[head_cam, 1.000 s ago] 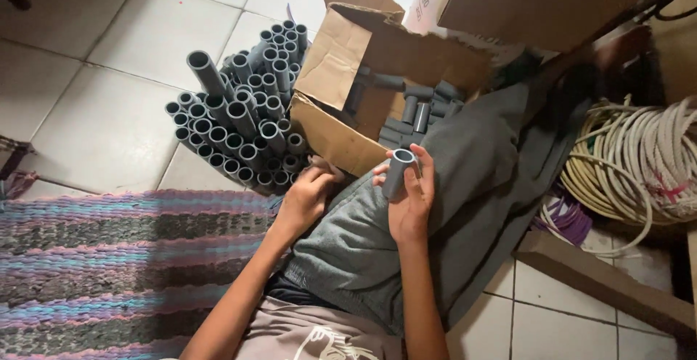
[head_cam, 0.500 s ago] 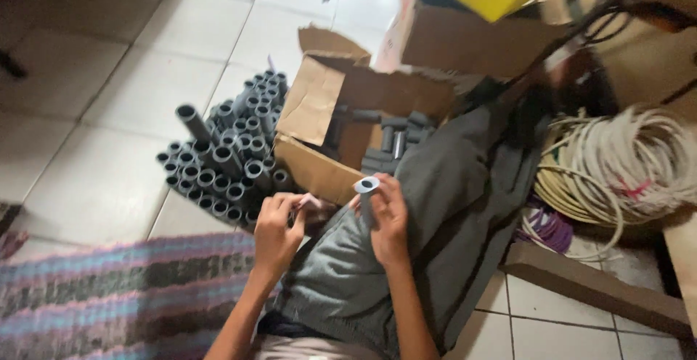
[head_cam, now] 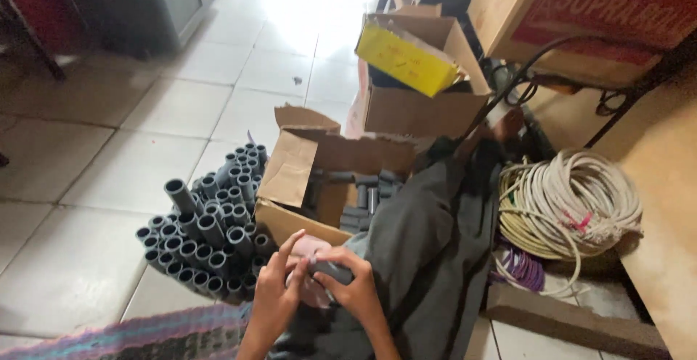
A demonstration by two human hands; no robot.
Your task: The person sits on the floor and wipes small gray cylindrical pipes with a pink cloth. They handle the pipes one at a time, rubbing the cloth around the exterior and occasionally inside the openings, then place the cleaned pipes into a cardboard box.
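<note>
Both hands clenched on one grey pipe (head_cam: 330, 271): right hand (head_cam: 354, 291) wraps it, left hand (head_cam: 279, 287) pinches its end. Loose grip could drop it onto the stack (head_cam: 207, 225) beyond left fingertips, toppling pieces.

**Strong backlight from the top, dim foreground**

Daylight pours in from the top centre and burns the white floor tiles (head_cam: 305, 11) out to pure glare there. Brightness falls off toward the bottom and right. The grey pipe pieces (head_cam: 207, 233) catch soft sheen on their rims; their bores read black. Open cardboard box (head_cam: 298, 167) interior sits in shadow. Both hands, left hand (head_cam: 274, 298) and right hand (head_cam: 353, 291), are slightly motion-smeared and underexposed. Top-left corner murky. Overall soft, compressed, mild wide-angle stretch at edges.
</note>
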